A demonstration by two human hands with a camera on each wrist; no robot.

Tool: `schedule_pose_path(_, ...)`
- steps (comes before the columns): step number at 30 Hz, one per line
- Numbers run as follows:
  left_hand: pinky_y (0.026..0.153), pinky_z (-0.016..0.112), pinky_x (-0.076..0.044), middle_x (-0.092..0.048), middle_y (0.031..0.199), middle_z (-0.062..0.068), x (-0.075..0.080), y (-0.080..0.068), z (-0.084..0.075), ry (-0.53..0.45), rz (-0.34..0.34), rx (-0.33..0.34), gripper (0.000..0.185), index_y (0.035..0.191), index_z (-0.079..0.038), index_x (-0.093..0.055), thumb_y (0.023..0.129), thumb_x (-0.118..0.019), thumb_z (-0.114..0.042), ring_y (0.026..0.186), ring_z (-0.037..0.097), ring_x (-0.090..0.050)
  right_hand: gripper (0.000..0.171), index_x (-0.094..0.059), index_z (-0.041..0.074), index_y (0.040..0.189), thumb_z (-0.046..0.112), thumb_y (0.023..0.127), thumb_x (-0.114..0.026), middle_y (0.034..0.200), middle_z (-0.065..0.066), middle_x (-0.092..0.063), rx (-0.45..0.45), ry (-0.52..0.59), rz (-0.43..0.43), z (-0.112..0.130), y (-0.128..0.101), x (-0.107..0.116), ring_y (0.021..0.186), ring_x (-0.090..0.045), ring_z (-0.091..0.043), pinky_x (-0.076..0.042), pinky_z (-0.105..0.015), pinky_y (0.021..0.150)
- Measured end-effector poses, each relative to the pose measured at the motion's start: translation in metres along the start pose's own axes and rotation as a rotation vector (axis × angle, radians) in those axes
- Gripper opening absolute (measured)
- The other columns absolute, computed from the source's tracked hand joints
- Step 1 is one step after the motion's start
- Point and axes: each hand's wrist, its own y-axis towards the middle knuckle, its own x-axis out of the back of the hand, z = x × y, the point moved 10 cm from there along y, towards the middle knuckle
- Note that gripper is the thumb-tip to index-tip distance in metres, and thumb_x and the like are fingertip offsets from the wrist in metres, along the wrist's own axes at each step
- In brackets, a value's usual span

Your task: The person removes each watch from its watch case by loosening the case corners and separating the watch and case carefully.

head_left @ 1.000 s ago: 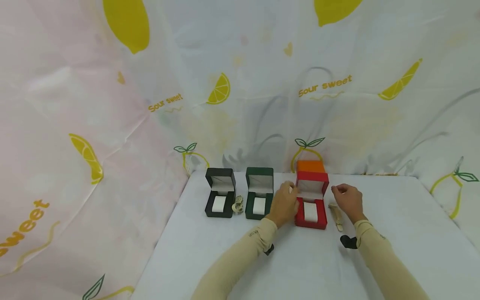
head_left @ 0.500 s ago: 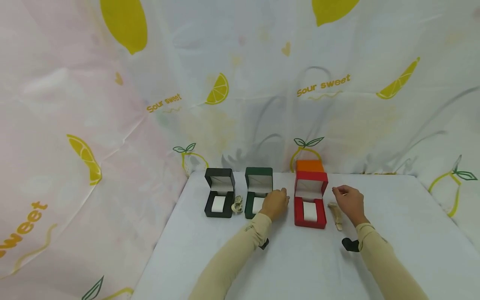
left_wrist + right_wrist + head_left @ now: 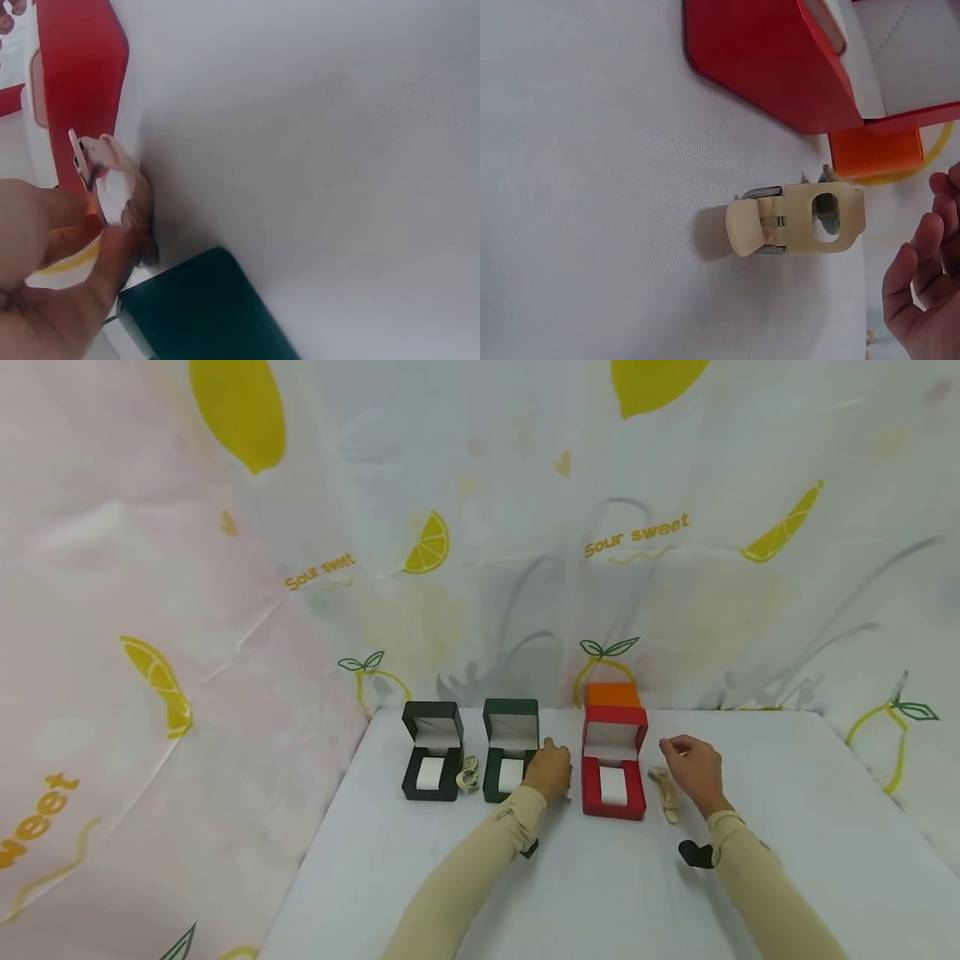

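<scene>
From my remote seat I judge the work to be packing watches into boxes, and it looks barely begun: all three boxes stand open with bare white cushions and no watch sits in any of them.

Nearest me on the worktop (image 3: pixel 615 893), my left hand (image 3: pixel 550 770) lies between the green box (image 3: pixel 510 750) and the red box (image 3: pixel 613 762), at about 9 o'clock from the red one. In the left wrist view its fingers (image 3: pixel 71 225) are curled and pinch a small pale watch (image 3: pixel 105 176) by its strap, close against the red box's side; the watch is lifted just off the cloth, as far as I can tell.

At 3 o'clock of the red box, the cream watch (image 3: pixel 664 790) lies flat on the worktop, untouched. My right hand (image 3: pixel 693 764) hovers just beside it, fingers (image 3: pixel 922 255) loosely bent and holding nothing.

Farther left, a third watch (image 3: pixel 468 772) rests between the black box (image 3: pixel 431 750) and the green box. Behind the red box, at 12 o'clock, an orange box (image 3: pixel 611 695) stands shut.
</scene>
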Motion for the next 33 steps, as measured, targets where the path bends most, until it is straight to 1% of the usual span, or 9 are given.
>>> schedule_pose_path(3, 0.066, 0.029, -0.056, -0.063, 0.093, 0.014, -0.008, 0.001, 0.004, -0.057, 0.046, 0.024, 0.024, 0.103, 0.0, -0.062, 0.089, -0.072, -0.017, 0.077, 0.023, -0.067, 0.029, -0.071, -0.005, 0.095, 0.022, 0.096, -0.061, 0.086, -0.018, -0.067, -0.021, 0.008, 0.03, -0.001, 0.003, -0.008, 0.076, -0.057, -0.029, -0.045, -0.03, 0.058)
schedule_pose_path(6, 0.071, 0.029, -0.056, -0.065, 0.093, 0.013, -0.013, 0.002, 0.005, -0.05, 0.082, 0.011, 0.024, 0.106, -0.002, -0.061, 0.088, -0.072, -0.014, 0.081, 0.023, -0.067, 0.03, -0.069, -0.005, 0.1, 0.023, 0.097, -0.058, 0.09, -0.019, -0.066, -0.043, 0.011, 0.07, -0.003, 0.008, -0.017, 0.078, -0.056, -0.029, -0.045, -0.029, 0.059)
schedule_pose_path(11, 0.063, 0.027, -0.056, -0.06, 0.097, 0.016, -0.012, 0.003, 0.002, -0.023, 0.059, -0.038, 0.009, 0.093, -0.002, -0.071, 0.088, -0.069, -0.009, 0.072, 0.021, -0.067, 0.028, -0.067, -0.004, 0.105, 0.021, 0.097, -0.057, 0.092, -0.019, -0.063, -0.035, 0.009, 0.082, 0.0, 0.017, -0.025, 0.078, -0.055, -0.03, -0.044, -0.031, 0.061)
schedule_pose_path(14, 0.057, 0.025, -0.055, -0.055, 0.098, 0.016, -0.006, 0.004, 0.001, -0.085, 0.003, -0.047, 0.007, 0.087, -0.001, -0.071, 0.086, -0.071, -0.008, 0.065, 0.022, -0.066, 0.028, -0.067, -0.004, 0.107, 0.02, 0.097, -0.056, 0.093, -0.021, -0.063, -0.024, 0.01, 0.081, 0.003, 0.021, -0.026, 0.079, -0.055, -0.031, -0.043, -0.032, 0.062)
schedule_pose_path(17, 0.056, 0.023, -0.054, -0.052, 0.096, 0.013, 0.004, 0.005, 0.001, -0.119, -0.095, -0.066, 0.013, 0.089, -0.003, -0.068, 0.085, -0.076, -0.012, 0.064, 0.02, -0.065, 0.029, -0.066, -0.003, 0.109, 0.021, 0.098, -0.054, 0.097, -0.021, -0.063, -0.042, 0.001, 0.079, 0.002, 0.024, -0.026, 0.082, -0.055, -0.032, -0.044, -0.033, 0.063)
schedule_pose_path(21, 0.055, 0.025, -0.053, -0.058, 0.089, 0.006, 0.016, 0.004, -0.003, 0.041, -0.24, -0.099, 0.023, 0.093, -0.01, -0.068, 0.08, -0.082, -0.024, 0.066, 0.017, -0.064, 0.031, -0.065, -0.003, 0.112, 0.022, 0.098, -0.052, 0.101, -0.023, -0.063, -0.075, -0.004, 0.082, 0.0, 0.026, -0.027, 0.086, -0.056, -0.034, -0.047, -0.036, 0.066)
schedule_pose_path(24, 0.06, 0.026, -0.053, -0.063, 0.086, 0.001, 0.017, 0.003, -0.005, 0.184, -0.277, -0.109, 0.026, 0.094, -0.017, -0.072, 0.076, -0.084, -0.032, 0.074, 0.016, -0.063, 0.033, -0.063, -0.004, 0.114, 0.022, 0.098, -0.051, 0.104, -0.024, -0.062, -0.101, 0.006, 0.107, -0.001, 0.028, -0.031, 0.088, -0.056, -0.036, -0.05, -0.038, 0.069)
schedule_pose_path(27, 0.066, 0.025, -0.054, -0.064, 0.087, 0.001, 0.011, 0.004, -0.006, 0.192, -0.227, -0.107, 0.027, 0.098, -0.018, -0.074, 0.077, -0.084, -0.031, 0.081, 0.015, -0.061, 0.034, -0.062, -0.005, 0.116, 0.021, 0.098, -0.051, 0.105, -0.024, -0.061, -0.122, 0.006, 0.12, -0.003, 0.03, -0.035, 0.089, -0.056, -0.035, -0.051, -0.039, 0.07)
schedule_pose_path(33, 0.059, 0.024, -0.054, -0.06, 0.089, 0.006, 0.001, 0.007, -0.005, 0.072, -0.118, -0.031, 0.027, 0.102, -0.01, -0.07, 0.082, -0.08, -0.026, 0.074, 0.016, -0.064, 0.033, -0.062, -0.006, 0.117, 0.018, 0.097, -0.051, 0.104, -0.025, -0.062, -0.138, 0.009, 0.125, -0.003, 0.03, -0.038, 0.089, -0.056, -0.035, -0.05, -0.037, 0.068)
